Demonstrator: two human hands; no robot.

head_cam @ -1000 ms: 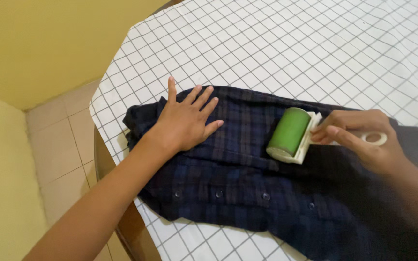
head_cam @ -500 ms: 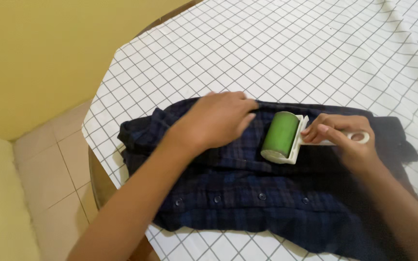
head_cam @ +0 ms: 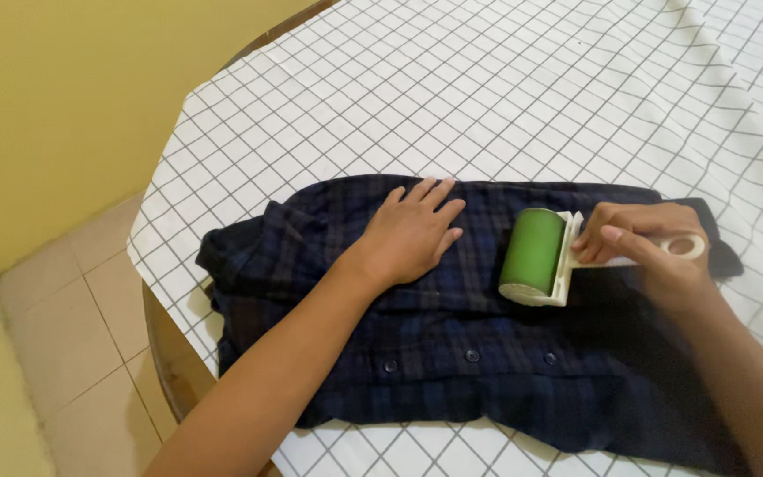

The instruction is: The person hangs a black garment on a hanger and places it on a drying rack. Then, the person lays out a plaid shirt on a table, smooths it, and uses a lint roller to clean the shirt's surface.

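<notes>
A dark blue plaid shirt [head_cam: 452, 371] lies spread flat on the table, its button row facing me. My left hand [head_cam: 410, 234] rests palm down on the shirt's upper middle, fingers apart. My right hand [head_cam: 655, 252] grips the white handle of a lint roller [head_cam: 533, 254], whose green drum sits on the cloth just right of my left hand.
A white cloth with a black grid [head_cam: 505, 97] covers the round wooden table [head_cam: 165, 353]. Beyond the table's left edge are a tiled floor [head_cam: 90, 344] and a yellow wall [head_cam: 55, 97].
My left hand lifted off the shirt's collar end, moved right and now lies flat nearer the roller. The roller stays on the cloth close to where it was.
</notes>
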